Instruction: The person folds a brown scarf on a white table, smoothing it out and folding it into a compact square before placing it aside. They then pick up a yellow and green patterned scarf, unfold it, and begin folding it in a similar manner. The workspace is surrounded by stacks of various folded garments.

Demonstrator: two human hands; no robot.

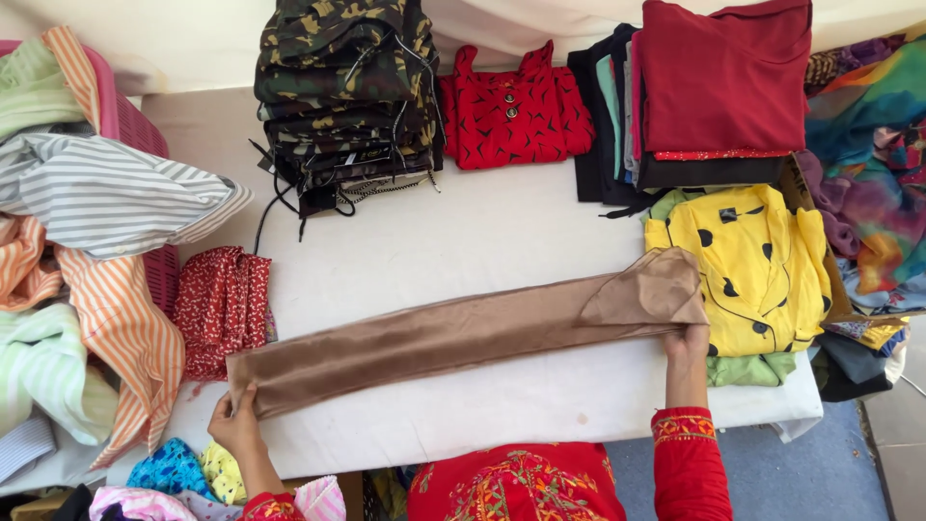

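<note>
Brown cloth (463, 333) stretched along tabletop (482, 241) front edge. Left hand (234, 425) pinches its left end, right hand (687, 342) grips its right end by yellow shirt (762, 260). Middle clear; stacks line back edge.

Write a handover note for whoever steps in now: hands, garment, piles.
Left hand pinches one end of the brown garment; right hand grips the other end. The garment lies stretched in a long narrow band across the white table.
Done: camouflage stack, red top, maroon stack and yellow dotted shirt lie folded.
Left: brown band not yet folded short; striped shirts lie loose.
</note>
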